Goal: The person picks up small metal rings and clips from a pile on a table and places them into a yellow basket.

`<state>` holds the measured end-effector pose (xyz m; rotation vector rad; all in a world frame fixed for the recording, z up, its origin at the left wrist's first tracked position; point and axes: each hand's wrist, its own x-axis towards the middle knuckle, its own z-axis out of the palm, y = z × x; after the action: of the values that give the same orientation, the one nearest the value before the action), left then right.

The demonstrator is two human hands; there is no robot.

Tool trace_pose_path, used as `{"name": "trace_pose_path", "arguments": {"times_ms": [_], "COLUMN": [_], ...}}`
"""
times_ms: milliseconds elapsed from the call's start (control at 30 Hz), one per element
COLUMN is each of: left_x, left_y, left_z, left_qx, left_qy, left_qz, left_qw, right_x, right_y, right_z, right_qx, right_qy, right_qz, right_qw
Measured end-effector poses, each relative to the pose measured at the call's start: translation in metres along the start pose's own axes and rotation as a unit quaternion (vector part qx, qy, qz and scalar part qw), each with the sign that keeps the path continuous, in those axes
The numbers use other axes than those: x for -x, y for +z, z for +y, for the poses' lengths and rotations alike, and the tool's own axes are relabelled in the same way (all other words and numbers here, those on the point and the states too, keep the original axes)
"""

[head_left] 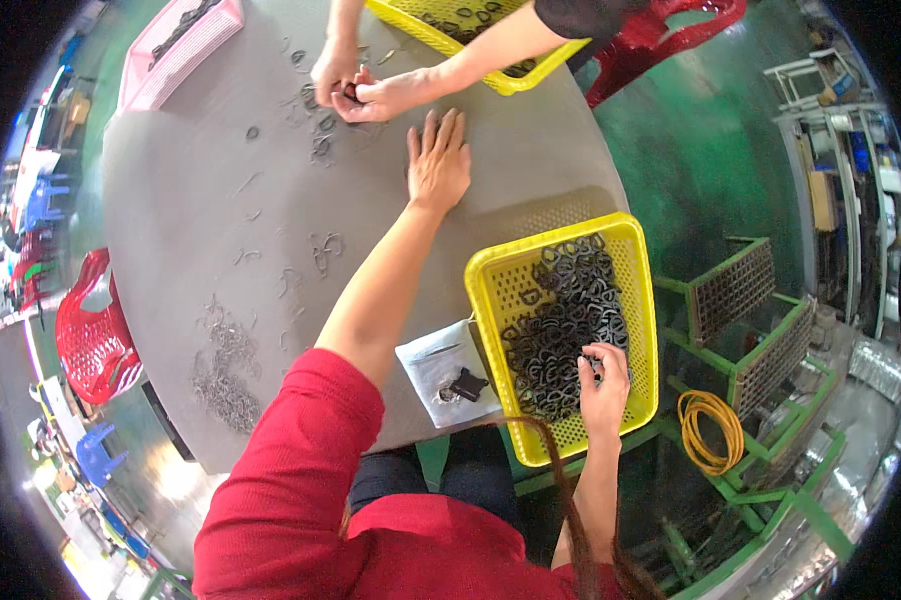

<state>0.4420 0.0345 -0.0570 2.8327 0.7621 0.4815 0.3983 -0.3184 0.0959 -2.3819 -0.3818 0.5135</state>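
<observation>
My left hand [438, 165] lies on the grey table [190, 190] with its fingers stretched out, just below a co-worker's hands. Over the right part of a yellow perforated basket [477, 290], my right hand [602, 390] has its fingers bent and a small gap between thumb and forefinger. I see nothing held in it. Many small black D-shaped rings [560, 330] fill much of that basket. A co-worker's hands [370, 95] meet over a small dark piece, with loose black rings [320, 140] scattered beside them.
Thin black scraps [225, 375] are heaped at the table's near left. A pale cloth-like square [435, 355] with a small black object [467, 384] lies left of my basket. Another yellow basket [505, 85] and a pink basket [135, 75] stand at the far side. Red chairs [95, 335] flank the table.
</observation>
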Motion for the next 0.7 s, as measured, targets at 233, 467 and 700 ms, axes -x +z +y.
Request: {"name": "trace_pose_path", "arguments": {"times_ms": [233,467,700], "left_x": [0.157,0.282,0.288], "left_y": [-0.101,-0.163,-0.17], "left_z": [-0.134,-0.254,-0.265], "left_qx": [-0.09,-0.12,-0.111], "left_qy": [-0.19,-0.359,-0.397], "left_qz": [-0.062,-0.034,-0.025], "left_qw": [0.976,0.925,0.911], "right_x": [-0.02,-0.066,-0.145], "right_y": [0.055,0.24,0.401], "right_z": [-0.097,-0.26,-0.376], "right_qx": [-0.028,-0.052,0.052], "right_qy": [-0.17,-0.387,-0.509], "right_qz": [-0.025,-0.121,-0.026], "right_qw": [0.985,0.913,0.859]}}
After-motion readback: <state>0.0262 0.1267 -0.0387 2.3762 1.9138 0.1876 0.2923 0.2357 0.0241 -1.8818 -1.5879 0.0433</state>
